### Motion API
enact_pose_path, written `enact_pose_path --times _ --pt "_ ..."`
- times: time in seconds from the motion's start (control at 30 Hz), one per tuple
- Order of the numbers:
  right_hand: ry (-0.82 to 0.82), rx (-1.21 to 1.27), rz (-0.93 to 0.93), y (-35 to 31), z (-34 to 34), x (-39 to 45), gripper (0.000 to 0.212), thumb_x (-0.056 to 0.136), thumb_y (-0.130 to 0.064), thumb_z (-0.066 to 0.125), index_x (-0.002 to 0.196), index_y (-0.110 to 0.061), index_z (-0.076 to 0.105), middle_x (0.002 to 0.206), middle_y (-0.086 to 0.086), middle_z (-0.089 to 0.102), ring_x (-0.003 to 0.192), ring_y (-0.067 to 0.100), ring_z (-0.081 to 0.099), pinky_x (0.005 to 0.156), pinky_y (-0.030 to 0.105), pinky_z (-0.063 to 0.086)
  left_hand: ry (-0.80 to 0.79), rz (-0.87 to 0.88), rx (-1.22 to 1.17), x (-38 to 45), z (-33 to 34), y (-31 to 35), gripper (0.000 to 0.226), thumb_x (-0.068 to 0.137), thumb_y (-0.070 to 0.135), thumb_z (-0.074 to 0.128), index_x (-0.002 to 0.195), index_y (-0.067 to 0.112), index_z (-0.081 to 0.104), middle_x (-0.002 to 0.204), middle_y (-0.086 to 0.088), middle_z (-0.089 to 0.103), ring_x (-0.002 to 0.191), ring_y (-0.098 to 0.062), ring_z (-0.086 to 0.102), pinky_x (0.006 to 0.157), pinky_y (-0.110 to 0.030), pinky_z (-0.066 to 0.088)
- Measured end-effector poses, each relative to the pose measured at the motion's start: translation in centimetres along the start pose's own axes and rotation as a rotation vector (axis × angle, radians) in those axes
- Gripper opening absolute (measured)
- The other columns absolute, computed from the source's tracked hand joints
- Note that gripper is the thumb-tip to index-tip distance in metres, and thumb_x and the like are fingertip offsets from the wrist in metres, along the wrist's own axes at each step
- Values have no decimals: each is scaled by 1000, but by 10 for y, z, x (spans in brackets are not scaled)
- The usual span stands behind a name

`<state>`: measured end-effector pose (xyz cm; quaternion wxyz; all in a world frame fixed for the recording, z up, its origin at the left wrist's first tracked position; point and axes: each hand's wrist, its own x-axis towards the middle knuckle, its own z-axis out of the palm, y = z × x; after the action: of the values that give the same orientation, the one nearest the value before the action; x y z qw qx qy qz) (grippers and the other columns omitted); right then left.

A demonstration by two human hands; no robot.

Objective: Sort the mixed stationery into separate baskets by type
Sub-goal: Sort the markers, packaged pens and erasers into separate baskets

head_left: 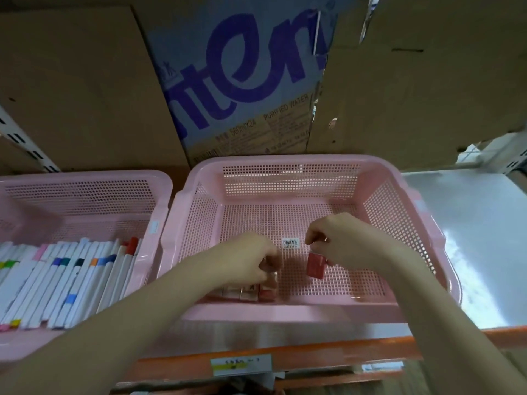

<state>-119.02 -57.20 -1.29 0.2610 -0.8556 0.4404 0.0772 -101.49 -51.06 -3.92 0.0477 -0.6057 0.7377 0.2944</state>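
Observation:
Both hands are inside the middle pink basket [288, 312]. My right hand [345, 240] pinches a small red eraser [316, 265] that hangs just above the basket floor. My left hand [251, 259] curls its fingers round the top of a small block at the right end of a row of erasers [248, 290] along the basket's near wall. That block is mostly hidden by my fingers. A second pink basket [85, 181] on the left holds several white marker pens [62, 280] with coloured bands, lying side by side.
A barcode sticker [291, 242] lies on the middle basket's floor. Cardboard boxes [242, 81] stand close behind both baskets. Bare metal shelf surface [479, 238] shows to the right. An orange shelf edge [313, 354] with a paper label runs along the front.

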Motion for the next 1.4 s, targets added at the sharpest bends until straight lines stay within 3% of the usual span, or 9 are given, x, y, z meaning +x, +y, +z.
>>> enact_pose_path --times 0.17,0.3,0.47,0.57,0.73,0.87,1.07,1.17,1.4 --pt "-107 31 -15 -14 11 4 22 96 -10 46 111 -11 63 100 2 63 82 15 59 62 22 47 -31 -44 -15 -9 -2 -3 29 90 10 56 116 18 64 115 2 62 104 -15 57 92 -34 48" --pt "-167 38 22 -23 17 8 25 95 -6 45 111 -10 64 96 -1 55 79 16 58 55 19 45 148 -109 -77 -12 -1 -10 54 95 7 48 139 38 40 133 6 55 113 -8 55 97 -30 47" --pt "-192 -59 58 -33 25 9 33 88 1 45 115 -8 61 111 7 58 90 21 59 70 28 54 403 -135 -73 -27 -5 -22 41 100 18 41 137 35 43 138 9 50 120 -9 51 103 -29 42" --pt "-158 -27 39 -41 32 8 40 87 5 43 121 -9 55 107 7 58 75 17 54 47 18 37 551 -119 -86 -39 -5 -26 40 100 19 41 137 32 44 133 12 51 118 -6 50 102 -22 39" --pt "-68 25 155 -51 34 2 45 91 -1 45 135 -12 43 111 6 57 77 16 54 50 17 39 855 30 -12 -61 -10 -38 29 84 15 55 111 14 66 103 -1 68 93 -19 63 81 -32 49" --pt "160 -58 237 -79 37 -10 35 97 -24 45 131 -15 46 120 4 53 105 22 55 84 29 46 983 -6 -61 -93 -16 -62 23 85 9 65 108 12 66 97 -2 67 85 -15 60 78 -28 45" --pt "617 123 -53 -188 78 -16 23 93 -21 54 115 -17 61 101 -8 58 83 7 49 69 10 32 1097 -148 -54 -201 -4 -142 29 86 26 48 104 12 67 75 7 58 60 -9 49 61 -21 43" --pt "757 135 -149 -250 119 -20 18 89 -17 61 106 -13 66 96 -3 65 84 16 61 73 19 40 1154 -238 -53 -271 14 -195 17 84 12 61 99 10 68 70 7 56 57 -13 50 56 -18 41" --pt "808 158 -154 -390 196 -20 30 89 -31 49 102 -10 66 93 -1 65 84 20 62 77 24 43 1127 -361 -37 -415 46 -302 21 76 -2 70 96 5 69 79 -6 66 63 -21 58 62 -25 42"
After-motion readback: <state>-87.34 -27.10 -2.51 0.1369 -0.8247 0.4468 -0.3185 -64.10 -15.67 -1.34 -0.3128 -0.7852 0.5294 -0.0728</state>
